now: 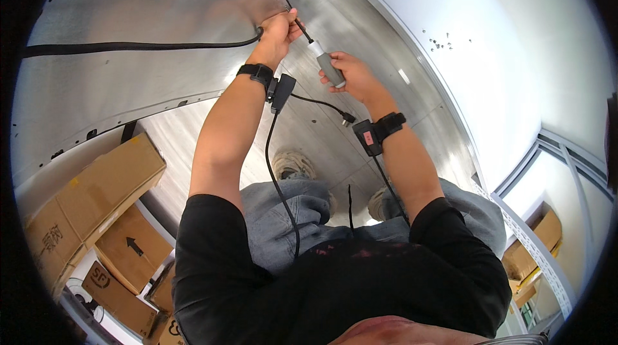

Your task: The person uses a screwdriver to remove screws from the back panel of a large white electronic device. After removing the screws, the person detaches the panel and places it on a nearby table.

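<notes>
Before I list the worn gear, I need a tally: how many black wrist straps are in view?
2. The left strap is worn just behind the left hand; the right strap just behind the right hand. No others show.

The fingers of the bare left hand (pixel 279 29) partly hide the thin black shaft (pixel 303 30) of the grey-handled tool (pixel 331 69), so where its tip ends cannot be told. The thick black cable (pixel 141 47) and the large brown cardboard box (pixel 103 187) run out at the view's dark left rim; the small dark specks (pixel 440 44) on the white panel (pixel 476 74) are too tiny to identify.
</notes>
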Demonstrator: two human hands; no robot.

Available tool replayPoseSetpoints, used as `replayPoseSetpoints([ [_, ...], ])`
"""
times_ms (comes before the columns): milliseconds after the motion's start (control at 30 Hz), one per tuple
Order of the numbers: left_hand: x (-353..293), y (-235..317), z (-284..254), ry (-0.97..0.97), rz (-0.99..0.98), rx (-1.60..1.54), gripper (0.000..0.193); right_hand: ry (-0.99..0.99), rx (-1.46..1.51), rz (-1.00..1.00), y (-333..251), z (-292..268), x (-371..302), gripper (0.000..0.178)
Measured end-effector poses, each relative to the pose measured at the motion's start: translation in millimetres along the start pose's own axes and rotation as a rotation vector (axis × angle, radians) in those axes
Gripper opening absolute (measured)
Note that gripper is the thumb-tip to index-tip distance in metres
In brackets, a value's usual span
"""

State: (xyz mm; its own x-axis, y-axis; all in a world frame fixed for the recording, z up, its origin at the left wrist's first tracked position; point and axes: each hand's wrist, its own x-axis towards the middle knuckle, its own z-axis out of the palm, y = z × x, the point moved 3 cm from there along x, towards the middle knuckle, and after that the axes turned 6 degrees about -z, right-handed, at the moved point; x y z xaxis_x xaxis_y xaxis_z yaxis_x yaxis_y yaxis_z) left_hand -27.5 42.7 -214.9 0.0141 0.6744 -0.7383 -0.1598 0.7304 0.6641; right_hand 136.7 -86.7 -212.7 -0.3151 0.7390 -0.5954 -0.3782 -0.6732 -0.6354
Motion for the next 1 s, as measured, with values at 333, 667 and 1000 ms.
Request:
replayPoseSetpoints([
  [333,-7.4,3.2,-2.1,0.105,-0.006,0.195,0.02,0.058,-0.323,-0.199,15.9,6.3,18.2,0.048],
  [667,-6.3,3.3,2.3,0.021,-0.002,0.058,0.018,0.075,-0.11,-0.046,8.9,-0.9,10.0,0.042],
  [1000,-7.9,2.1,1.0,0.048,0.03,0.121,0.018,0.085,-0.265,-0.075,-2.5,19.5,-1.8,0.047],
])
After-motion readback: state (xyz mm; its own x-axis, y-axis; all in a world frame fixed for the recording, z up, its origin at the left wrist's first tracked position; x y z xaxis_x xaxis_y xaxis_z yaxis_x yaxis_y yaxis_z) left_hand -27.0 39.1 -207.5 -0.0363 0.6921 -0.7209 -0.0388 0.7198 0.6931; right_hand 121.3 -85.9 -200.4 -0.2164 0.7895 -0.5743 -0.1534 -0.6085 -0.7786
